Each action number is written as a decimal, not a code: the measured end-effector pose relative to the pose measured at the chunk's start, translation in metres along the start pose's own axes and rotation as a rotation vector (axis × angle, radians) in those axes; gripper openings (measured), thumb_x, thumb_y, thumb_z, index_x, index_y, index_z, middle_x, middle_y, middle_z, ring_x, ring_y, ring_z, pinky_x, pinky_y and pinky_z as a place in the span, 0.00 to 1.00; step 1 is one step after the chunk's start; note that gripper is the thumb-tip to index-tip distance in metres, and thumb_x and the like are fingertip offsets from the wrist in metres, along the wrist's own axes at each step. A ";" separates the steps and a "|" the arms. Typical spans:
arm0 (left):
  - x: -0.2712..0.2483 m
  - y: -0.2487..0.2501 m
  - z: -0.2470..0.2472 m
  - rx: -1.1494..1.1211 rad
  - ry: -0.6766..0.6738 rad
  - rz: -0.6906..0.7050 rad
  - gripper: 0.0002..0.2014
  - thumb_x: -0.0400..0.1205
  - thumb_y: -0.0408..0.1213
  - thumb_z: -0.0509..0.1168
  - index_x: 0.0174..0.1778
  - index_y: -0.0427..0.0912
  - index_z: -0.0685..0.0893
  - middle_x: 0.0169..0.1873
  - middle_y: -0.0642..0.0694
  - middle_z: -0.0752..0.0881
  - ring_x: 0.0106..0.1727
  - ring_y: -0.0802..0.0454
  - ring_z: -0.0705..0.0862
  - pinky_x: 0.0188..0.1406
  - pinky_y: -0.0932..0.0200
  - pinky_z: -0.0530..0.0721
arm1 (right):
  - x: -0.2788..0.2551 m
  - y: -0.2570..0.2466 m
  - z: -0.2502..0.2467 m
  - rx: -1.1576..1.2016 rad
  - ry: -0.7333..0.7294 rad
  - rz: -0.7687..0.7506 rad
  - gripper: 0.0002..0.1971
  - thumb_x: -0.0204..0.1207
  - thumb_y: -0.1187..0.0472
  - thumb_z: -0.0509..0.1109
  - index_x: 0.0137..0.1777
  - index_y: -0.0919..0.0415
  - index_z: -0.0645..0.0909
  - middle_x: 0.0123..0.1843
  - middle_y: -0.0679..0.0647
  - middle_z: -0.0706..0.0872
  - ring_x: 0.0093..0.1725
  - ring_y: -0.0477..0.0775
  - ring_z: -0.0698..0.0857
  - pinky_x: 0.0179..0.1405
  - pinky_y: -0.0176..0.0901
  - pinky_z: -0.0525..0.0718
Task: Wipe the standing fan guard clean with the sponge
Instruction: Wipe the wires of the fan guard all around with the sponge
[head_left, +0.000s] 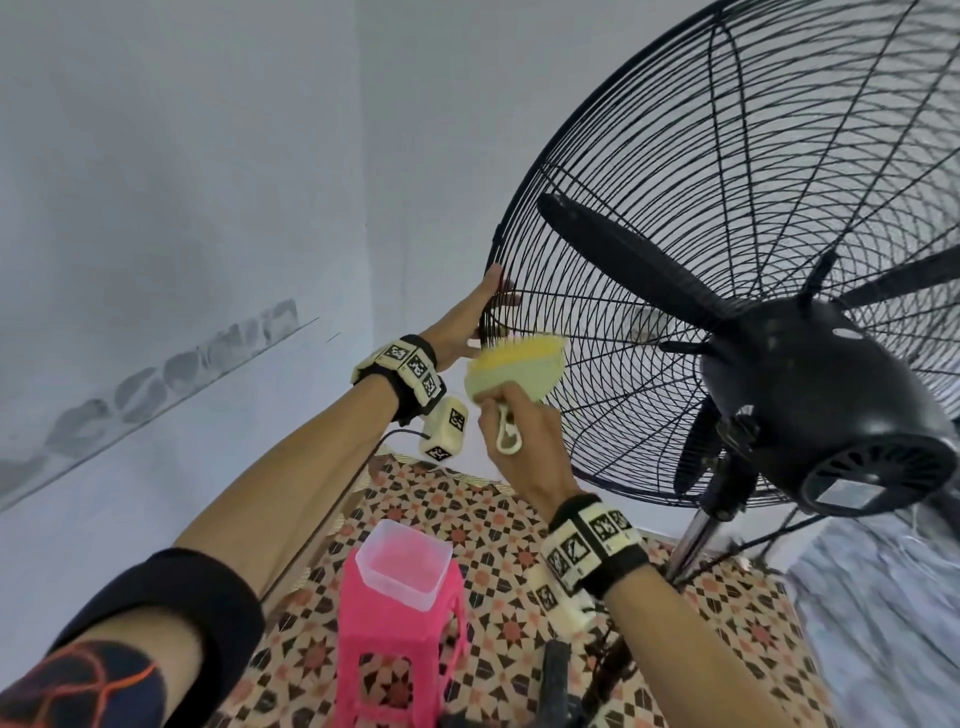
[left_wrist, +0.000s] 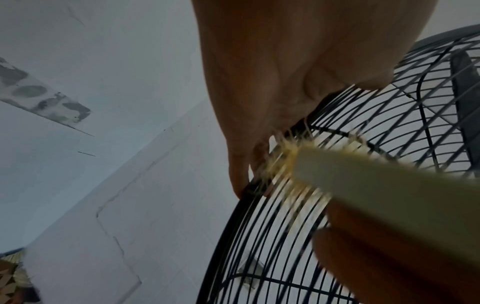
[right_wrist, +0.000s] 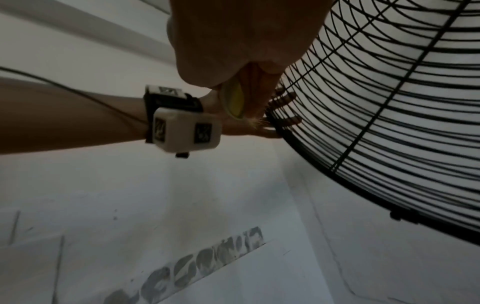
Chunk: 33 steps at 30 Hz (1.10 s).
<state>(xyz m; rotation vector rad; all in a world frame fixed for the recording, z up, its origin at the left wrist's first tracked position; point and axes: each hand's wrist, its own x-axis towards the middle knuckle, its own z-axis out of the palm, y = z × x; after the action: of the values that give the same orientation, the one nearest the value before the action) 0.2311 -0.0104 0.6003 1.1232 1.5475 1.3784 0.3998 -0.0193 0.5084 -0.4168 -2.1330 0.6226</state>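
Observation:
The black wire fan guard (head_left: 675, 156) fills the right of the head view. My left hand (head_left: 480, 312) grips its left rim, fingers hooked through the wires and thumb outside. My right hand (head_left: 524, 441) holds a yellow and pale green sponge (head_left: 514, 366) by its lower end, the sponge's yellow bristly face against the wires just right of the left hand. In the left wrist view the sponge (left_wrist: 363, 181) lies across the guard (left_wrist: 259, 246) below my left hand (left_wrist: 272, 82). The right wrist view shows my right hand (right_wrist: 241, 41) pinching the sponge (right_wrist: 233, 100) beside the guard (right_wrist: 389, 102).
The fan's black motor housing (head_left: 831, 405) and pole (head_left: 701, 535) stand at the right. Below my arms a pink stool (head_left: 400, 649) carries a clear plastic container (head_left: 405, 566) on the patterned floor (head_left: 493, 519). White walls (head_left: 208, 156) close in behind and to the left.

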 end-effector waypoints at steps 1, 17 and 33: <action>0.002 -0.002 -0.001 0.000 -0.003 0.000 0.55 0.66 0.90 0.49 0.88 0.64 0.65 0.88 0.49 0.67 0.85 0.37 0.69 0.82 0.25 0.67 | 0.005 -0.001 -0.002 -0.021 0.004 -0.024 0.05 0.87 0.63 0.66 0.57 0.62 0.82 0.38 0.52 0.88 0.28 0.45 0.84 0.21 0.40 0.81; -0.013 0.000 0.006 -0.059 0.045 0.078 0.50 0.69 0.81 0.61 0.85 0.58 0.66 0.82 0.53 0.74 0.76 0.40 0.79 0.76 0.23 0.73 | -0.019 0.014 -0.024 0.019 0.049 0.135 0.07 0.84 0.66 0.66 0.48 0.59 0.85 0.41 0.47 0.90 0.39 0.37 0.87 0.36 0.36 0.83; -0.007 -0.013 0.015 0.038 0.160 0.196 0.48 0.63 0.74 0.75 0.76 0.52 0.73 0.70 0.52 0.82 0.70 0.50 0.82 0.68 0.33 0.84 | -0.027 0.019 -0.031 0.033 0.049 0.285 0.09 0.85 0.59 0.65 0.43 0.51 0.83 0.43 0.43 0.90 0.41 0.44 0.86 0.46 0.30 0.84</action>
<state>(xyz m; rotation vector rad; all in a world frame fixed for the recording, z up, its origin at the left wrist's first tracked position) 0.2459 -0.0128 0.5852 1.2406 1.6151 1.6091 0.4416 -0.0085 0.4964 -0.7181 -2.0304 0.7988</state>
